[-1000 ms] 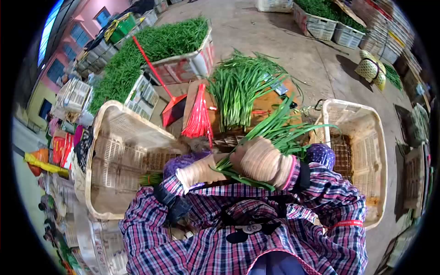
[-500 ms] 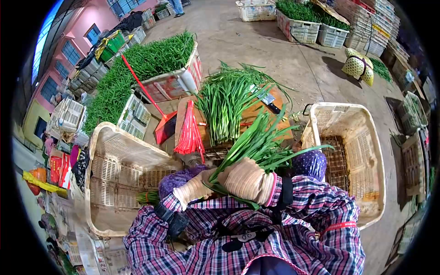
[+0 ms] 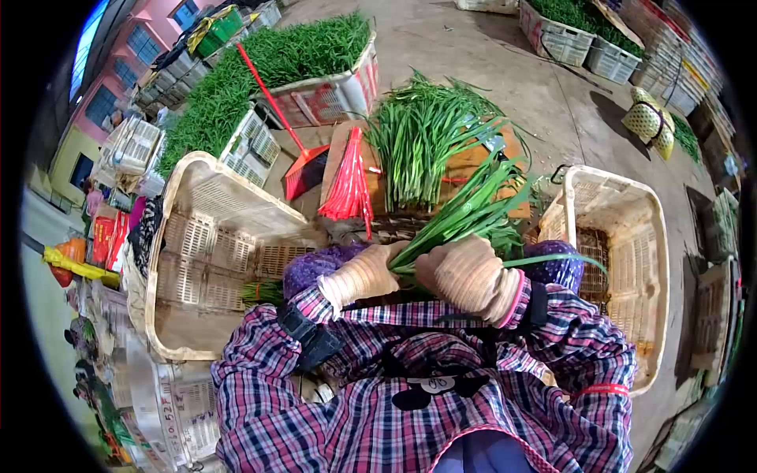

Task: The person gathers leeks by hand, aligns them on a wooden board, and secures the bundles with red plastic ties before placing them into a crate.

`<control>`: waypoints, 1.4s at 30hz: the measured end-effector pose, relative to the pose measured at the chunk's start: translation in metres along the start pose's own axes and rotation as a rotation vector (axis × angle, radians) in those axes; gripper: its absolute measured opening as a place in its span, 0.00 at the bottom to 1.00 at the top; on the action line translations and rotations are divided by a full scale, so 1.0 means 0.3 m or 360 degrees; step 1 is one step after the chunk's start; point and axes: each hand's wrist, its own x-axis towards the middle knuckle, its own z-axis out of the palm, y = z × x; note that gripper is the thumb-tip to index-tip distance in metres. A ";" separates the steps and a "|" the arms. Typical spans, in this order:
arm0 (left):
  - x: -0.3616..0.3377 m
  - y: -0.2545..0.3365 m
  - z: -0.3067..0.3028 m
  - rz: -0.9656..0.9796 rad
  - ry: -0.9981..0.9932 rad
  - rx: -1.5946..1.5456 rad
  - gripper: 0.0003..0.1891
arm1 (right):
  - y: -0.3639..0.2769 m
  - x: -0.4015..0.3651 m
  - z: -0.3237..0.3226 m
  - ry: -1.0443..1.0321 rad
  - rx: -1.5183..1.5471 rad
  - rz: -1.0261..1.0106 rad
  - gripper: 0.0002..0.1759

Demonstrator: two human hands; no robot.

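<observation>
Both my gloved hands hold one bunch of long green chives [image 3: 465,217] just above my knees. My left hand [image 3: 361,276] grips the cut stem ends, and my right hand [image 3: 467,276] is closed around the stems a little further up. The leaves fan up and to the right. Beyond the bunch a loose pile of chives [image 3: 422,138] lies on a brown board [image 3: 473,162]. A bundle of red ties [image 3: 349,189] lies on the board's left side.
A large cream plastic crate [image 3: 197,260] stands to my left, with one chive bundle inside, and another cream crate [image 3: 623,236] to my right. A red dustpan [image 3: 303,169] leans near boxes heaped with greens [image 3: 260,79]. More crates stand across the concrete floor.
The bunch has tipped further to the right, and both hands have moved a little to the right with it. My head has shifted, so the view has moved.
</observation>
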 end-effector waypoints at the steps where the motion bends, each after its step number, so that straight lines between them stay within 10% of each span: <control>1: -0.008 0.008 -0.005 0.0009 0.0011 0.0005 0.26 | 0.002 0.008 -0.017 -0.0208 -0.0010 0.0055 0.10; 3: -0.024 0.039 -0.008 -0.0170 -0.0049 -0.0064 0.26 | -0.004 0.014 -0.092 -0.0479 0.0032 0.0347 0.10; 7: -0.062 0.051 -0.045 -0.0270 -0.0109 0.0294 0.29 | 0.163 -0.033 -0.164 0.0102 -0.0256 -0.0434 0.06; 9: -0.106 0.019 -0.052 -0.0175 -0.0058 0.0096 0.28 | 0.267 -0.015 -0.237 0.0285 -0.0515 -0.0508 0.08; 10: -0.116 -0.015 -0.054 -0.0207 -0.0041 0.0150 0.28 | 0.258 0.023 -0.313 -0.0143 -0.0834 -0.0005 0.09; 13: -0.178 -0.024 -0.077 -0.0269 0.0026 0.0296 0.28 | 0.305 0.083 -0.524 0.0230 -0.1341 -0.0288 0.12; 19: -0.284 -0.094 -0.084 -0.0248 0.0235 0.0215 0.32 | 0.711 0.565 -0.672 0.0657 -0.0771 -0.0663 0.12; 20: -0.298 -0.083 -0.088 -0.0112 0.0262 0.0004 0.28 | 0.771 0.607 -0.689 0.0225 -0.1534 -0.0427 0.33; 22: -0.335 -0.071 -0.068 -0.0295 0.0286 -0.0087 0.27 | 0.812 0.666 -0.617 0.0238 -0.1837 0.0201 0.18; 25: -0.407 -0.094 -0.019 -0.0329 0.0370 -0.0387 0.28 | 0.842 0.685 -0.606 0.0262 -0.0231 0.0929 0.26; 27: -0.427 -0.084 -0.022 -0.0575 0.0250 -0.0682 0.29 | 1.026 0.652 -0.462 0.0819 -0.0926 0.0488 0.10; 42: -0.460 -0.082 -0.014 -0.0514 0.0205 -0.0514 0.24 | 0.696 -0.043 0.115 0.0642 0.1832 0.0895 0.13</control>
